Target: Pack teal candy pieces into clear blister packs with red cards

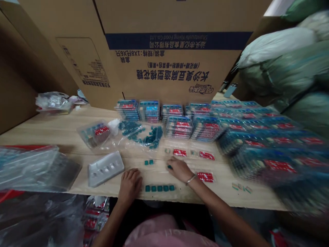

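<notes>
Fingertips of the right hand [180, 169] pinch a small teal square tile [169, 167], just behind the sideways row of teal tiles [159, 188] at the wooden table's [64, 132] front edge.

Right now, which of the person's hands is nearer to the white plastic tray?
Left. The left hand rests just right of the white plastic tray; the right hand lies farther right, beyond the left hand.

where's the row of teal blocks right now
In the head view the row of teal blocks lies at the near edge of the table, between the left hand and right hand.
</notes>
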A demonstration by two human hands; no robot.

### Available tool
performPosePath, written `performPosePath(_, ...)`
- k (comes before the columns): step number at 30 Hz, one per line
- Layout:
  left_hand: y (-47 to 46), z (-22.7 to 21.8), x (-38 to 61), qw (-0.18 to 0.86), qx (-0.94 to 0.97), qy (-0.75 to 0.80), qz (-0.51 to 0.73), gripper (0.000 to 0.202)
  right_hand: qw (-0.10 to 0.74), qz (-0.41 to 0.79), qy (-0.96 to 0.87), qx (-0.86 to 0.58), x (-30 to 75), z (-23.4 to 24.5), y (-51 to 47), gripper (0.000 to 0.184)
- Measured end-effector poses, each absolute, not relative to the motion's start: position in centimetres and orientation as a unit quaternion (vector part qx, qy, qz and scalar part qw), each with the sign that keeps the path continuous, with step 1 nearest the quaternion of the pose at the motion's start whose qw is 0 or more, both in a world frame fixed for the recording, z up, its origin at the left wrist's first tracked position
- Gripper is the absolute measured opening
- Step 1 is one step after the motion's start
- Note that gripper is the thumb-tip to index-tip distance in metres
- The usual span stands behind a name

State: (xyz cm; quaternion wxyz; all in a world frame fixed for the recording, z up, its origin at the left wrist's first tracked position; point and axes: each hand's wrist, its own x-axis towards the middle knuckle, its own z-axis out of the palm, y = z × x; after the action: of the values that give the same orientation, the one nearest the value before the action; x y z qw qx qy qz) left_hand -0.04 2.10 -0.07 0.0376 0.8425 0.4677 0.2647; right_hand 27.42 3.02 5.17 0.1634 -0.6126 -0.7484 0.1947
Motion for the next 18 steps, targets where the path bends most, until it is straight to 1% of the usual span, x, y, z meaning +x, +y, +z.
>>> performPosePath(1, 2.1, -0.1, 0.0, 0.032, 0.842, 0.469, 0.265, 0.018, 0.152, 0.201, -0.753, -0.607, 27.4, 4.8, 2.7, 0.014)
performPosePath(2, 2.0, -0.2, 0.0, 0.026, 0.842, 0.469, 0.265, 0.018, 0.159, 0.206, -0.753, -0.604, 27.4, 4.5, 2.4, 0.016)
performPosePath(6, 2.1, -0.4, -0.1, 0.000, 0.845, 0.462, 0.268, 0.018, 0.250, 0.211, -0.732, -0.597, 27.4, 3.1, 2.7, 0.019)
performPosePath(8, 2.2, -0.5, -0.2, -0.009, 0.847, 0.458, 0.271, 0.018, 0.259, 0.206, -0.731, -0.597, 27.7, 2.9, 3.0, 0.019)
performPosePath(11, 2.4, -0.7, -0.5, -0.014, 0.850, 0.450, 0.275, 0.019, 0.276, 0.212, -0.716, -0.605, 27.8, 3.5, 2.9, 0.019)
performPosePath(15, 3.2, -1.1, -0.9, -0.024, 0.864, 0.425, 0.269, 0.020, 0.368, 0.224, -0.676, -0.598, 27.3, 5.2, 0.9, 0.022)
performPosePath(18, 3.8, -1.4, -1.0, -0.042, 0.874, 0.409, 0.259, 0.022, 0.411, 0.244, -0.642, -0.599, 28.2, 5.8, -2.4, 0.022)
